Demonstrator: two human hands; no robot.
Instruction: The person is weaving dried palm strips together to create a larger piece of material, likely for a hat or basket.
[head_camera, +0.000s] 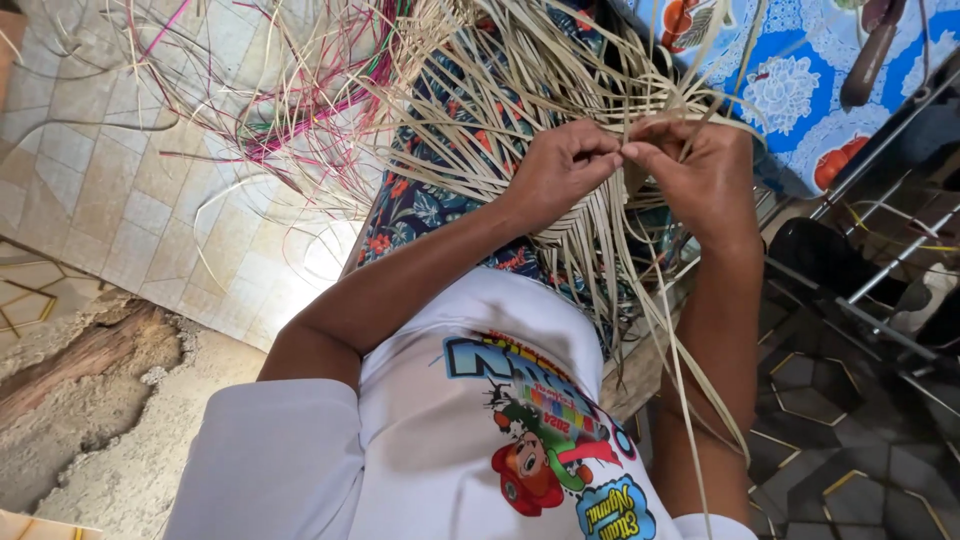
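A woven piece of pale straw strips (560, 225) rests on my lap, with long loose strips fanning out above and hanging down to the right. My left hand (562, 165) pinches strips at the top edge of the weave. My right hand (700, 175) meets it fingertip to fingertip, gripping the same strips. Both hands are closed on the straw. A floral blue skirt (420, 205) lies under the weave. My white printed shirt (470, 430) fills the lower middle.
Loose straw strips, some pink and green (300, 110), spread over the tiled floor at top left. A blue flowered cloth (800, 70) covers a surface at top right. Metal bars (880, 270) and dark patterned floor lie at the right. A rough concrete patch (90, 400) is at lower left.
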